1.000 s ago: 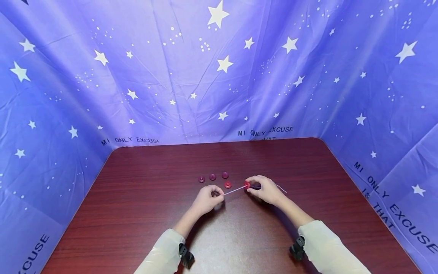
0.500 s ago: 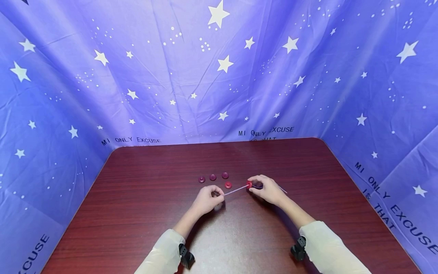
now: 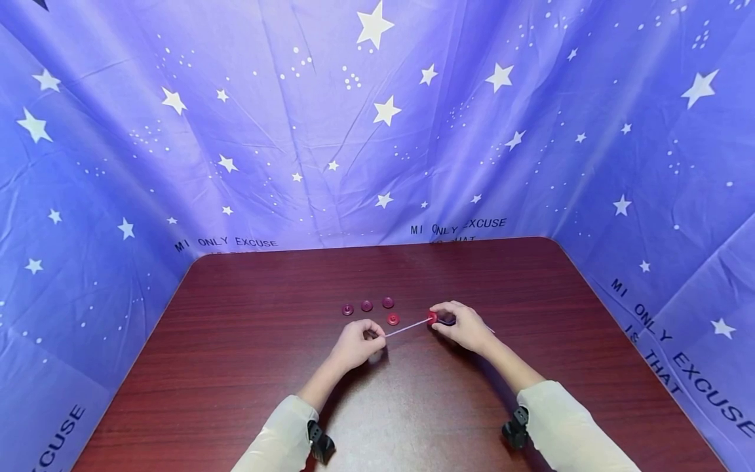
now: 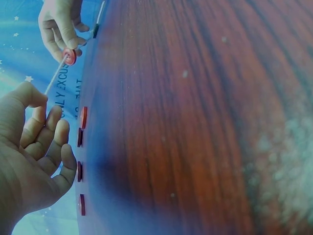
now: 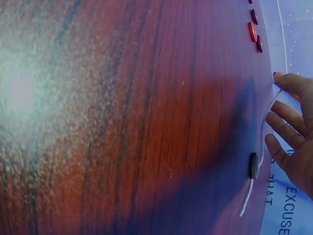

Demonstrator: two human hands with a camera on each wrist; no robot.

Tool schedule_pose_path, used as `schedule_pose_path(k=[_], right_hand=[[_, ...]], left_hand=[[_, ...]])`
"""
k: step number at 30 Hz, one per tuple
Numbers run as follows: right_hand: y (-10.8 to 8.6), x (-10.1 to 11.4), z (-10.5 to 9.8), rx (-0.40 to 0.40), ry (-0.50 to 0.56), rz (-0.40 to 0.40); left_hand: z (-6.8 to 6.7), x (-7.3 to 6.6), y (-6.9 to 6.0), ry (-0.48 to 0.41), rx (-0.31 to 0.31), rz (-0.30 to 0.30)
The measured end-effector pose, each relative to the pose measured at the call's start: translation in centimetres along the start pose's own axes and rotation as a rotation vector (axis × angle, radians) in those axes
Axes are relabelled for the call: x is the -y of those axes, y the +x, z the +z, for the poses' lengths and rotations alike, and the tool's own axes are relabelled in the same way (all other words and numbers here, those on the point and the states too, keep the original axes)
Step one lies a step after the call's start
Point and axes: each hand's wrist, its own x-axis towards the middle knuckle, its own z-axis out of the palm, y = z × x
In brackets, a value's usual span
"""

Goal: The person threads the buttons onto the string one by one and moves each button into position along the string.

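Observation:
In the head view my left hand (image 3: 356,344) pinches one end of a thin white string (image 3: 407,326) between thumb and forefinger. The string runs taut up to a red round button (image 3: 432,317), which my right hand (image 3: 463,327) holds between thumb and fingertips. The left wrist view shows the string entering the middle of this red button (image 4: 70,56). Past the right hand, the string hangs down to a dark round button (image 5: 254,165) on the table, with a loose tail beyond it. The other fingers of my left hand (image 4: 36,147) are loosely bent.
Three dark purple buttons (image 3: 367,305) lie in a loose row beyond the left hand, and one red button (image 3: 392,319) lies nearer. The brown wooden table (image 3: 265,393) is bounded at back and sides by a blue star-patterned curtain (image 3: 324,131).
My right hand has moved slightly to the right with the red button, so the stretch of string between the hands is a little longer. The left hand has stayed in place.

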Motion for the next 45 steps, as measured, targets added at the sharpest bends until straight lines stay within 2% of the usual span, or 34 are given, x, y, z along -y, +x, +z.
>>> schedule_pose_path(k=[8, 15, 24, 45], right_hand=[[0.0, -0.4, -0.3, -0.003, -0.026, 0.004], [-0.2, -0.8, -0.8, -0.023, -0.057, 0.001], [-0.4, -1.3, -1.3, -0.040, -0.113, -0.027], [-1.3, -2.5, -1.9, -0.078, -0.169, 0.004]], left_hand=[[-0.1, 0.2, 0.0, 0.004, -0.018, 0.012], [-0.2, 0.3, -0.1, 0.012, -0.024, -0.019], [-0.1, 0.6, -0.2, 0.016, -0.028, -0.023], [-0.1, 0.6, -0.4, 0.000, -0.029, -0.027]])
